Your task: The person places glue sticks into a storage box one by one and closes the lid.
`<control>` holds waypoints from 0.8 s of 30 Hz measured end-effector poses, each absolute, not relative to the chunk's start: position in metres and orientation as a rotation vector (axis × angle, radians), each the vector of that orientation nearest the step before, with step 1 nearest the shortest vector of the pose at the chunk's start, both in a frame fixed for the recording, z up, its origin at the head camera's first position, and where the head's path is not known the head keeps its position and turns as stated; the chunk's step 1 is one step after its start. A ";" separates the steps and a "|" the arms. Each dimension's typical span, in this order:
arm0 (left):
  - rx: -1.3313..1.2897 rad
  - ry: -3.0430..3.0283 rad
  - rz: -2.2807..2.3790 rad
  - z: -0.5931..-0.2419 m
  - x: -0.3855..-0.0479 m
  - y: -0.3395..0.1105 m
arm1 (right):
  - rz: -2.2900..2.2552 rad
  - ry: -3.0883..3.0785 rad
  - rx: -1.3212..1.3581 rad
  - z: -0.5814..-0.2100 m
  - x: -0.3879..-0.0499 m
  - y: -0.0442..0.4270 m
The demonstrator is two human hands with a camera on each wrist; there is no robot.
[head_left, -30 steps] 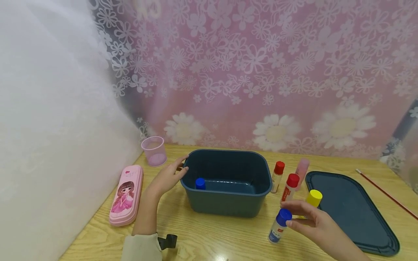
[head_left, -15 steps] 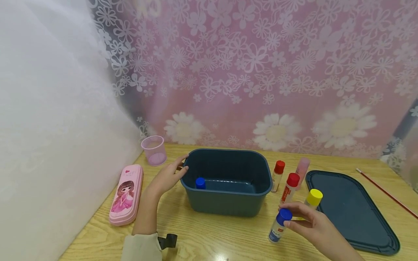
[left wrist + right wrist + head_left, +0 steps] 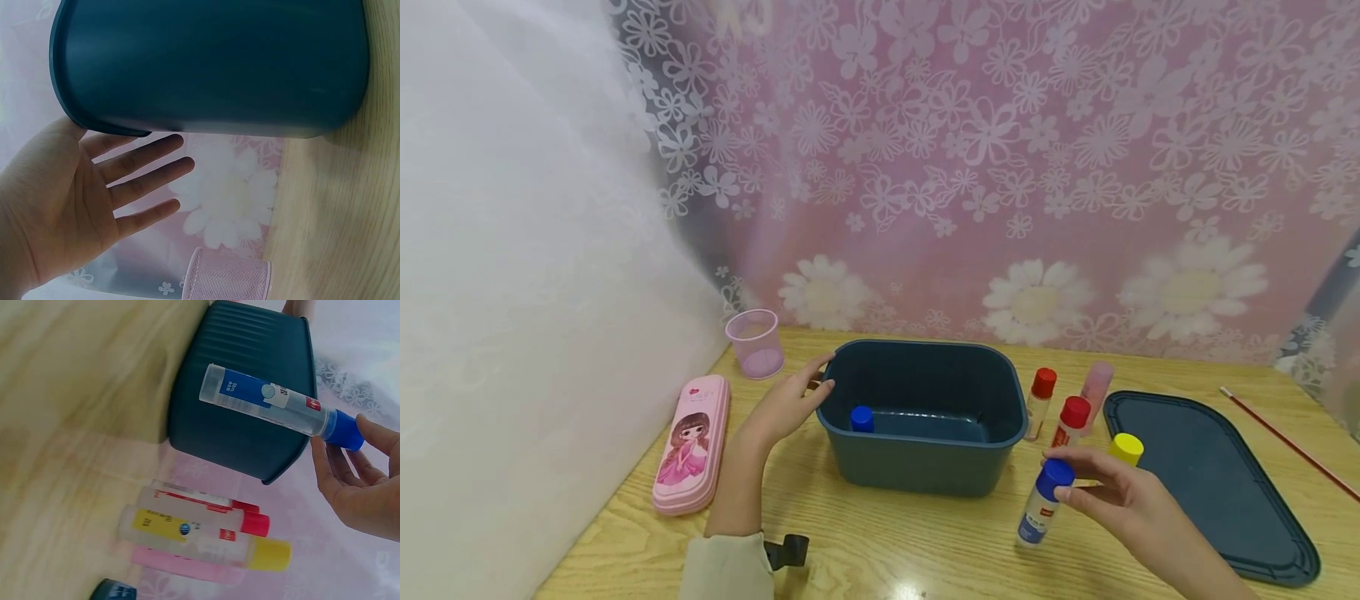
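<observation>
The right hand [image 3: 362, 484] pinches the blue bottle [image 3: 1040, 508] at its cap, thumb against fingers, outside the bin [image 3: 917, 467] and near its front right corner. Over the last second the bottle has risen slightly, so I judge the lift has only begun. The left hand [image 3: 784, 408], fingers straight, rests at the bin's left rim as before; the left wrist view shows 3 fingers spread free of the wall.

The right wrist view shows the bottle's whole length, its base seemingly off the bench [image 3: 880, 550], plus the yellow bottle [image 3: 203, 537], which the head view partly hides. Only the head view looks inside the bin: 1 blue cap [image 3: 862, 419], its lower part hidden.
</observation>
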State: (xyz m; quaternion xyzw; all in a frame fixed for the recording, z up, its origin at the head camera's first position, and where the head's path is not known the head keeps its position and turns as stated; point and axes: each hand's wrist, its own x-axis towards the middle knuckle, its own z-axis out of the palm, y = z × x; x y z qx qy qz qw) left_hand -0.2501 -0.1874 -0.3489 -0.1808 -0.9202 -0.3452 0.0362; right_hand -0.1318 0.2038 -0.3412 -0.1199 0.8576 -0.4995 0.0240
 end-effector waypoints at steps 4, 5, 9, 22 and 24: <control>-0.556 -2.823 -1.069 -0.349 -0.250 -0.188 | -1.573 2.717 -0.463 -0.332 -0.132 0.200; -0.551 -2.826 -1.073 -0.349 -0.250 -0.188 | -1.572 2.740 -0.492 -0.330 -0.132 0.199; -0.543 -2.833 -1.068 -0.349 -0.250 -0.187 | -1.574 2.801 -0.593 -0.321 -0.133 0.197; -0.533 -2.838 -1.072 -0.346 -0.247 -0.186 | -1.552 2.899 -0.715 -0.285 -0.140 0.185; -0.534 -2.837 -1.074 -0.346 -0.248 -0.186 | -1.545 2.904 -0.703 -0.280 -0.142 0.182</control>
